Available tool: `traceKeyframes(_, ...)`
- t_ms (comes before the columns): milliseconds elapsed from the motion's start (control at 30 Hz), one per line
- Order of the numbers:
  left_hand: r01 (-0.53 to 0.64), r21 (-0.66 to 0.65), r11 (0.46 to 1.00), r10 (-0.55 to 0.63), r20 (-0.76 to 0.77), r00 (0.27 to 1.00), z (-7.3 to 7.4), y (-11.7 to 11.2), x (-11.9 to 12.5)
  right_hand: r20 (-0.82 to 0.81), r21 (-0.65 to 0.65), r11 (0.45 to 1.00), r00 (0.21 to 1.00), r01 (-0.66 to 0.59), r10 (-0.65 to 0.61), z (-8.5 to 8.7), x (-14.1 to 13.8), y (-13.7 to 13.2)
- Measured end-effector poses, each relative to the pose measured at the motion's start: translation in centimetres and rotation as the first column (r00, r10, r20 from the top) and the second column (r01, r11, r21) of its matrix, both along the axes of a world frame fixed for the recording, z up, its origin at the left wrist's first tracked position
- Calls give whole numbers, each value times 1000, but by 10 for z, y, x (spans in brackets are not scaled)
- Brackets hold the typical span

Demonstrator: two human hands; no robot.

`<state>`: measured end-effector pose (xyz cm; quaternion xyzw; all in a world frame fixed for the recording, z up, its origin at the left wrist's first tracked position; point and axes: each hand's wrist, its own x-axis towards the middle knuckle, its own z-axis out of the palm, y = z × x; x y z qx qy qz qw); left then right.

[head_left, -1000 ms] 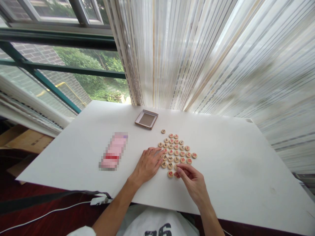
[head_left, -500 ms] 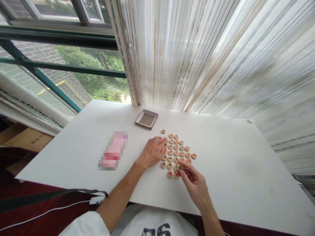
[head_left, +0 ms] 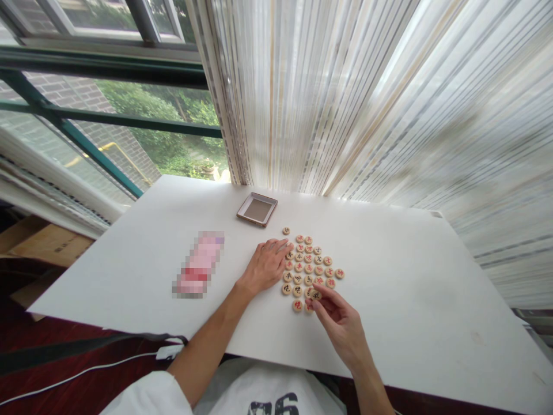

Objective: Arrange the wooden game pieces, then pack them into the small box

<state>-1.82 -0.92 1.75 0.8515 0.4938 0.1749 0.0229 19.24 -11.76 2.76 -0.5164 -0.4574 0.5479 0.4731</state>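
Note:
Round wooden Chinese chess pieces with red or black characters lie in close rows on the white table. My left hand rests flat at the left edge of these rows, fingers stretched out, its fingertips at the upper left pieces and partly hiding them. Between the thumb and fingers of my right hand is a black-character chess piece, held over the lower rows. That hand covers part of a red piece below. One lone piece sits apart beyond the rows.
A shallow square box or lid stands at the back of the white table. To the left lies a blurred pink item. A window and striped curtain border the far edge. A white cable hangs at the lower left.
Almost nothing differs. The pieces and hands appear shifted very slightly left in the view, and my right hand keeps the same chess piece in its fingers.

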Motion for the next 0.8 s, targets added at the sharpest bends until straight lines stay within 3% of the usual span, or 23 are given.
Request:
traceKeyframes(433,58,11,998,-58,-23,998,9,9,17,13,-43,999,1000,5,-4,4,0,-1)
traceKeyframes(800,8,9,1000,-8,28,1000,14,3,9,13,-52,998,1000,27,-26,3,4,-2)
